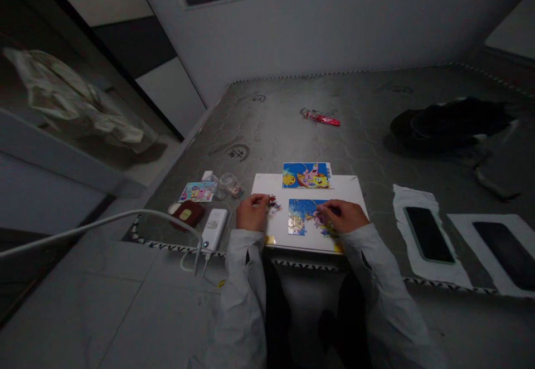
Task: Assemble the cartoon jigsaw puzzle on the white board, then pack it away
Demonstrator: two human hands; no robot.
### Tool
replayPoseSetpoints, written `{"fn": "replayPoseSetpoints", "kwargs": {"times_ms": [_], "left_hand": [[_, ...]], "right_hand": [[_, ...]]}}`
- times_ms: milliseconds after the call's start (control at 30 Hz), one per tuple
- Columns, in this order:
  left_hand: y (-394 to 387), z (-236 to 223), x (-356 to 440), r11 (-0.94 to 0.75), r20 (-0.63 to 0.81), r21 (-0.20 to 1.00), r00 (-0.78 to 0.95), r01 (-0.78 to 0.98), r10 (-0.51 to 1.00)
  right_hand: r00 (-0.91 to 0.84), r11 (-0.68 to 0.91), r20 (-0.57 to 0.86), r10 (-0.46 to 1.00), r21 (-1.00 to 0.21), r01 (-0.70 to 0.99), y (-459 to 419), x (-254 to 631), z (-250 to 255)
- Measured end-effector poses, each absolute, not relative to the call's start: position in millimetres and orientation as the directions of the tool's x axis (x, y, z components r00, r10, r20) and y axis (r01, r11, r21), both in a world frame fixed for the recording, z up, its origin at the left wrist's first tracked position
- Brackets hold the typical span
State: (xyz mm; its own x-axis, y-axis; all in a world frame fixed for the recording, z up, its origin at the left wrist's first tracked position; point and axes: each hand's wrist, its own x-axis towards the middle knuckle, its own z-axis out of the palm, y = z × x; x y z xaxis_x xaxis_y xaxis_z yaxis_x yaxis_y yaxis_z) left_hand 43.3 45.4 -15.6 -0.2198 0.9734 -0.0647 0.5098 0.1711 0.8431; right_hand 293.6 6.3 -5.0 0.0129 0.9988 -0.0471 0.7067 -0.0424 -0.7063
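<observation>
A partly assembled jigsaw puzzle (296,221) with a blue and yellow cartoon picture lies on a white board (276,235). My right hand (346,216) is over its right side, thumb and fingertips pinched at a small puzzle piece that the fingers mostly cover. Loose pieces lie below these fingers. My left hand (253,213) rests at the board's left edge, its fingertips closed on a small dark-reddish puzzle piece (272,198) beside a little heap of loose pieces (275,208). Behind the puzzle lies a picture card (307,175) with matching cartoon figures.
Left of the board are a white power bank (214,228) with cables, a brown case (188,213), a second cartoon card (198,192) and a clear plastic container (229,183). A red wrapper (321,118) lies farther back. Two phones (428,234) on white sheets and a black bag (451,125) are right.
</observation>
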Motion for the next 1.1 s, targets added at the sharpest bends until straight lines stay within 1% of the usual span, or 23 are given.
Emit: {"fn": "replayPoseSetpoints", "kwargs": {"times_ms": [100, 167, 233, 300, 367, 600, 733, 833, 933, 1100], "left_hand": [[47.1, -18.3, 31.5, 0.248, -0.064, 0.808, -0.338, 0.534, 0.939], [46.3, -18.8, 29.6, 0.294, -0.070, 0.757, -0.374, 0.584, 0.925], [44.6, -18.1, 30.4, 0.323, -0.042, 0.686, -0.408, 0.652, 0.912], [43.2, -16.5, 31.6, 0.330, -0.001, 0.626, -0.422, 0.706, 0.907], [42.4, -15.0, 32.1, 0.327, 0.022, 0.598, -0.424, 0.731, 0.906], [40.1, -13.0, 34.4, 0.277, 0.010, 0.611, -0.357, 0.742, 0.934], [37.7, -11.3, 35.6, 0.286, 0.003, 0.606, -0.361, 0.742, 0.933], [35.2, -11.0, 35.3, 0.264, 0.008, 0.587, -0.331, 0.765, 0.944], [32.9, -15.6, 35.5, 0.219, 0.008, 0.583, -0.275, 0.783, 0.961], [30.7, -30.1, 38.8, 0.092, 0.031, 0.634, -0.143, 0.768, 0.989]], "right_hand": [[0.032, -0.030, -0.010, 0.999, -0.673, 0.739, 6.6, 298.8, -7.9], [0.029, -0.018, 0.005, 1.000, -0.662, 0.749, 6.9, 301.3, -11.0], [0.024, -0.009, 0.014, 1.000, -0.657, 0.754, 7.2, 303.3, -14.4], [0.029, -0.009, 0.019, 0.999, -0.652, 0.758, 7.5, 305.7, -17.7], [0.037, -0.019, 0.014, 0.999, -0.650, 0.760, 8.0, 308.5, -20.3], [0.082, -0.084, -0.034, 0.996, -0.655, 0.751, 6.9, 315.0, -16.2], [0.102, -0.102, -0.039, 0.994, -0.658, 0.746, 2.5, 315.7, -11.6], [0.136, -0.107, -0.008, 0.991, -0.659, 0.744, -3.1, 318.7, -11.6], [0.234, -0.164, 0.028, 0.972, -0.631, 0.758, -11.8, 323.7, -9.6], [0.361, -0.204, 0.117, 0.925, -0.648, 0.734, -35.9, 328.3, 0.8]]}}
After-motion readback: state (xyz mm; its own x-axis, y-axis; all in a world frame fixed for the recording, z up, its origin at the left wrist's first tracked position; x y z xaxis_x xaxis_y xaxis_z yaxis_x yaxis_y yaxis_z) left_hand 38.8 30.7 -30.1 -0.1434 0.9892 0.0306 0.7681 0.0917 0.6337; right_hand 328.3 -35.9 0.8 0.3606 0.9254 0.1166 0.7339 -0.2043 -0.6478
